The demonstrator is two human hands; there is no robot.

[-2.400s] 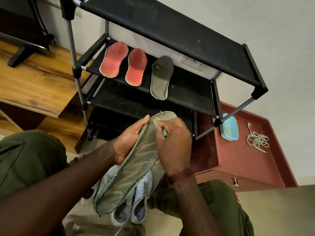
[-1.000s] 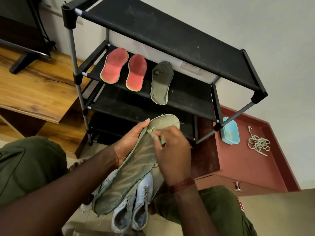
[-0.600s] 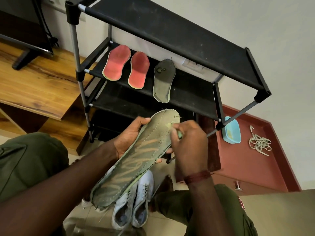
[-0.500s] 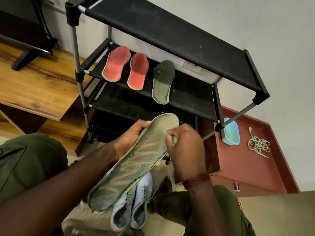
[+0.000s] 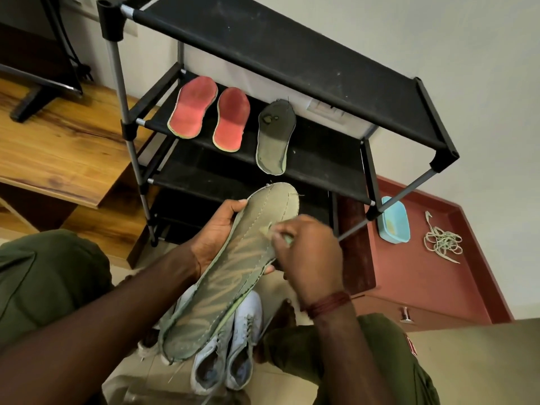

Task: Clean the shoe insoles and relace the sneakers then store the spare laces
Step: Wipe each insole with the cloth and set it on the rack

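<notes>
L hand (image 5: 217, 232) cups the big olive-green insole (image 5: 233, 273) from below, palm up. Its thumb hooks over the insole's left edge nr the toe, and its fingertips (image 5: 268, 270) peek out under the right edge: a firm hold. Insole is tilted, toe end up toward the shoe rack (image 5: 292, 54), heel down over the white sneakers (image 5: 233, 355) on the floor. R hand (image 5: 309, 252) sits on top at the forefoot, back of hand up, fingers curled tight round a small pale-green item (image 5: 285, 237), too blurred to name, pressed to the insole's surface. Red thread band (image 5: 327, 302) on the R wrist. Two red insoles (image 5: 194, 108) and a 2nd olive insole (image 5: 276, 138) lie flat on the rack's mid shelf. Spare laces (image 5: 442, 242) lie in a loose bundle on the red cabinet (image 5: 423, 287), near a blue tub (image 5: 394, 220). Vs 0.5 s ago: R hand has slid a little left, from the insole's right edge toward its centre seam; L hand's hold, shelf insoles, laces unchanged.
</notes>
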